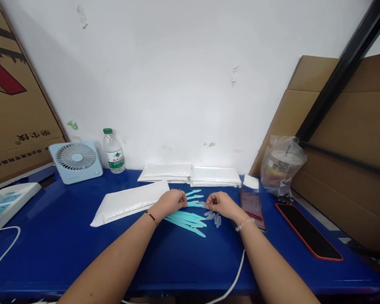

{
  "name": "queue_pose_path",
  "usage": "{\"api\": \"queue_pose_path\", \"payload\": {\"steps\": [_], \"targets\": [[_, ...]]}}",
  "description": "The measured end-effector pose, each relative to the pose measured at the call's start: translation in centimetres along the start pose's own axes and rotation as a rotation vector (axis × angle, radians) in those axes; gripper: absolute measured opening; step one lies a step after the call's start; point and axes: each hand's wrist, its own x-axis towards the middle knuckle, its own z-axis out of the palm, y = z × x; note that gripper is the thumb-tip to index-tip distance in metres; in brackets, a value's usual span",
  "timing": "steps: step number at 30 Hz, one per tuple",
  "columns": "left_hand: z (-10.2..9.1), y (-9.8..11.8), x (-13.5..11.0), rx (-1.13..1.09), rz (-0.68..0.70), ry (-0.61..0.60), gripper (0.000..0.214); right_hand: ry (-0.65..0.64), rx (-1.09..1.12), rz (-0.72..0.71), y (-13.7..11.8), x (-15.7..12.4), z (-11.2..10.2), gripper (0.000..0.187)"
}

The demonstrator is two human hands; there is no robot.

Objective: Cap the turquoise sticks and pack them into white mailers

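My left hand [172, 202] is closed in a pinch on a thin teal plastic stick [194, 204]. My right hand [221, 204] is closed on a small clear plastic cap [203, 204] at that stick's tip. Both hands hover just above the blue table [66, 240]. A pile of several teal sticks [186, 220] lies under and between my hands. A few clear caps [214, 217] lie loose beside my right hand. Two more teal sticks [194, 194] lie just beyond my hands.
A white padded envelope [129, 202] lies left of my hands; a stack of more envelopes [190, 174] sits by the wall. Phones [252, 209] [308, 231] lie at right, near a bagged drink cup [281, 162]. A fan [76, 160], water bottle [113, 151] and white cable [0, 253] are at left.
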Motion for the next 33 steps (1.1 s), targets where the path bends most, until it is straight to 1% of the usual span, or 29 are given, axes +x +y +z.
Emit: {"api": "queue_pose_path", "payload": {"steps": [4, 7, 10, 11, 13, 14, 16, 18, 20, 22, 25, 27, 31, 33], "targets": [[0.3, 0.5, 0.1, 0.004, 0.031, 0.013, 0.010, -0.014, 0.009, -0.036, -0.5, 0.2, 0.8, 0.006], [0.4, 0.5, 0.1, 0.032, 0.034, 0.035, 0.010, 0.006, 0.007, -0.047, -0.8, 0.3, 1.2, 0.006], [0.0, 0.3, 0.0, 0.033, 0.045, 0.073, 0.018, 0.107, -0.046, -0.091, -0.8, 0.2, 1.0, 0.005], [-0.2, 0.2, -0.2, 0.026, 0.069, 0.062, 0.023, 0.148, -0.076, -0.120, -0.8, 0.2, 0.9, 0.005], [-0.6, 0.2, -0.5, 0.008, 0.117, -0.019, 0.026, 0.192, -0.134, -0.177, -0.6, 0.2, 0.7, 0.009], [-0.7, 0.2, -0.6, -0.006, 0.127, -0.077, 0.025, 0.185, -0.156, -0.195, -0.5, 0.2, 0.7, 0.010], [-0.9, 0.4, -0.8, -0.029, 0.103, -0.173, 0.021, 0.148, -0.193, -0.192, -0.3, 0.2, 0.5, 0.009], [-0.8, 0.5, -0.8, -0.025, 0.060, -0.198, 0.019, 0.136, -0.230, -0.152, -0.2, 0.2, 0.2, 0.011], [-0.6, 0.5, -0.7, 0.003, 0.035, -0.162, 0.018, 0.134, -0.253, -0.096, 0.0, 0.0, -0.3, 0.013], [-0.3, 0.4, -0.6, 0.024, 0.015, -0.105, 0.017, 0.096, -0.231, -0.057, 0.0, -0.4, -0.9, 0.013], [0.0, 0.3, -0.4, 0.005, 0.000, -0.051, 0.015, -0.023, -0.137, -0.057, 0.1, -0.8, -1.4, 0.012], [0.0, 0.2, -0.3, -0.017, 0.008, -0.039, 0.013, -0.068, -0.087, -0.073, 0.1, -1.0, -1.3, 0.013], [-0.1, 0.5, -0.4, -0.008, 0.029, -0.039, 0.013, -0.067, -0.070, -0.088, 0.0, -0.9, -1.1, 0.014], [-0.2, 0.7, -0.4, 0.005, 0.045, -0.019, 0.014, -0.066, -0.074, -0.094, 0.0, -0.8, -1.0, 0.013]]}}
